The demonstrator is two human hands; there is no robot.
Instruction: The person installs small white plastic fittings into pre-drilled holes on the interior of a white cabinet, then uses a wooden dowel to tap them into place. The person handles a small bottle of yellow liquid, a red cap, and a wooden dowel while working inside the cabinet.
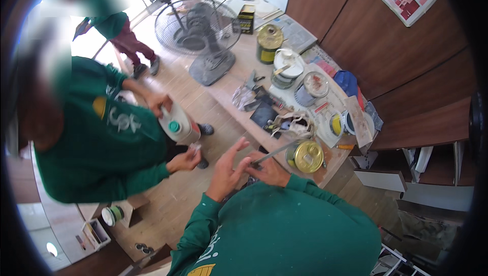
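Note:
My right hand (272, 173) is closed around the lower end of a thin grey flat strip (278, 151), which slants up to the right toward the table. Its exact kind I cannot make out. My left hand (227, 172) is close beside it, fingers stretched out and apart, nothing seen in the palm. Just right of the strip, a can with a gold-coloured lid (308, 157) stands at the table's near corner. At left a co-worker in a green sweatshirt holds a white jug (179, 123) with a green cap by its handle; the co-worker's other hand (184, 159) pinches something small and whitish.
The long table (239, 104) carries a grey fan (203, 47), several paint cans, a white-lidded tub (288, 62), rags and a cloth bag (292, 125). Another person stands at the far left. Open shelving (432, 166) is at right. A small can (112, 215) lies at lower left.

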